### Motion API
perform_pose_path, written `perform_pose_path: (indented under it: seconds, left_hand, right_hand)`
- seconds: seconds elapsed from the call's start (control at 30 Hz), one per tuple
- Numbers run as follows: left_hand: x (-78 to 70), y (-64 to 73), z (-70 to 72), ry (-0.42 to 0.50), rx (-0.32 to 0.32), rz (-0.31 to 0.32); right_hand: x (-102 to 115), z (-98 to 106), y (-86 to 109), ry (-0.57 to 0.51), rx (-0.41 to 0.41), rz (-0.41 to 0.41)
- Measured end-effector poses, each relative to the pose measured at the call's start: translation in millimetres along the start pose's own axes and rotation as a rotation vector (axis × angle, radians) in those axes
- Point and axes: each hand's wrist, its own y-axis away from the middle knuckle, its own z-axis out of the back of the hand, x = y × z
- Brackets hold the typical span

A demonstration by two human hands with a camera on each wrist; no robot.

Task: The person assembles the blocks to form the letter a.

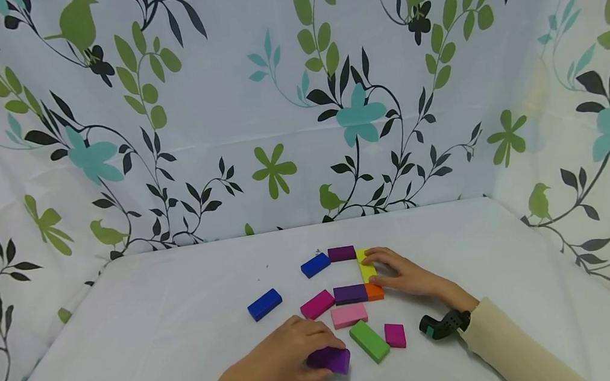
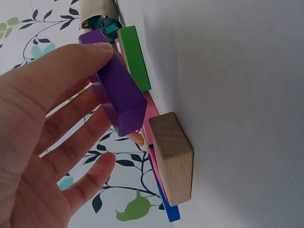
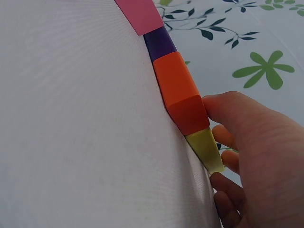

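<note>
If the purple block (image 2: 118, 92), pinched by the left grip (image 1: 289, 352), is swung low, the pink block (image 1: 349, 316) could be knocked, or the yellow block (image 1: 365, 273) skewed by the spread right grip (image 1: 410, 276).

Soft, fairly even light fills the head view, leaving the white desk (image 1: 158, 318) pale grey-white, with only faint shadows hugging the blocks. Beyond its back edge the printed cloth (image 1: 211, 114) looks cool and bluish; past the right edge it turns creamier. Fine detail is slightly soft.

The left wrist view is dimmer and greyer. One face of the bare wooden block (image 2: 175, 175) is lighter than its neighbour, and the violet block (image 2: 118, 92) shows muted sheen.

In the right wrist view, the orange block's (image 3: 176, 78) end face falls darker, fine ripples texture the desk, and shade gathers beside the yellow block (image 3: 205, 149).
</note>
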Motion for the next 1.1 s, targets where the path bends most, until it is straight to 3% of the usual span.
perform_pose_path:
  seconds: [0.3,0.67,0.9,1.1]
  left_hand:
    - [-2.6,-3.6,-7.1,-0.039,0.019,-0.028]
    - [0.1,-4.5,-14.5,-0.041,0.023,-0.008]
    - [-1.0,-6.2,-15.0,-0.03,0.063,0.031]
    - [-0.4,-5.8,-16.7,-0.051,0.053,0.022]
  right_hand:
    - [-1,-1,1.0,0.021,-0.011,0.018]
    - [0,2,-0.3,0.023,-0.001,0.004]
    - [1,2,-0.4,0.013,0.004,-0.004]
    - [3,3,0.1,0.004,0.004,-0.006]
